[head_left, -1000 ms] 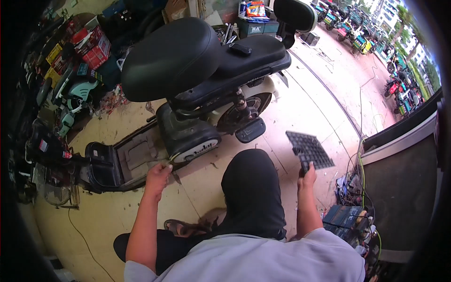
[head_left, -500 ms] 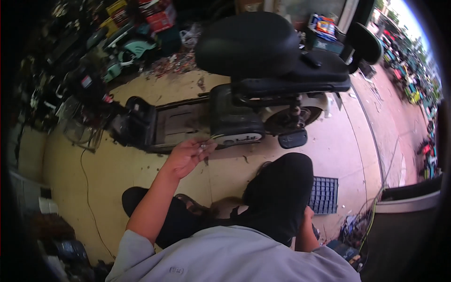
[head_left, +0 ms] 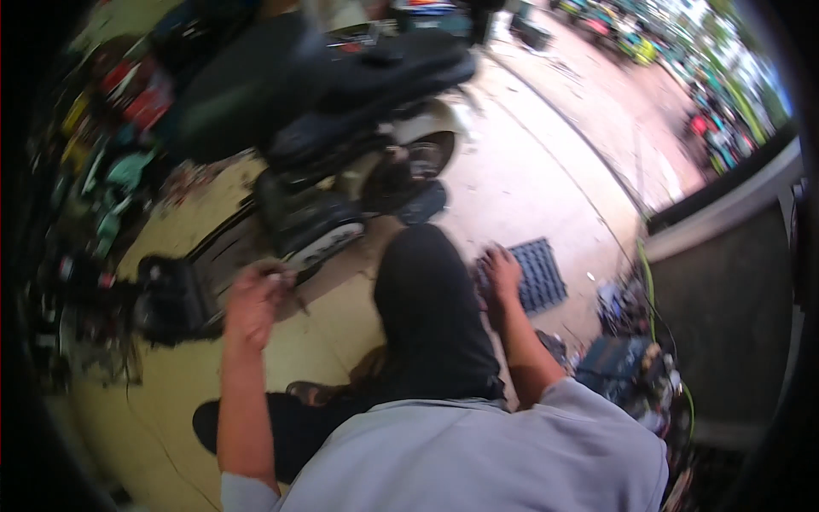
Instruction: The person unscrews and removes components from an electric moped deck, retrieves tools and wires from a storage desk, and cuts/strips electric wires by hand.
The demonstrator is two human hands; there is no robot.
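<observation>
My left hand (head_left: 254, 303) is raised over the near side of an electric scooter's footboard (head_left: 229, 256), its fingers curled into a pinch. A small pale glint shows at the fingertips; blur hides what it is. My right hand (head_left: 502, 280) hangs low beside my right knee, at the left edge of a dark gridded plastic tray (head_left: 539, 275) on the floor. Motion smears its fingers, and a dark patch next to them cannot be made out. The scooter's black seat (head_left: 247, 90) and rear wheel (head_left: 409, 171) stand ahead of me.
To the right of my arm lie a dark toolbox (head_left: 610, 365) and a heap of parts (head_left: 621, 309), with a green cable (head_left: 650, 290) along a dark panel (head_left: 725, 316). Clutter with red boxes (head_left: 141, 98) fills the far left. A thin cord (head_left: 162, 448) crosses the floor.
The view has swung right, so the scooter sits farther left. My right hand has come forward from beside my thigh to the tray. My left hand stays closed in a pinch.
</observation>
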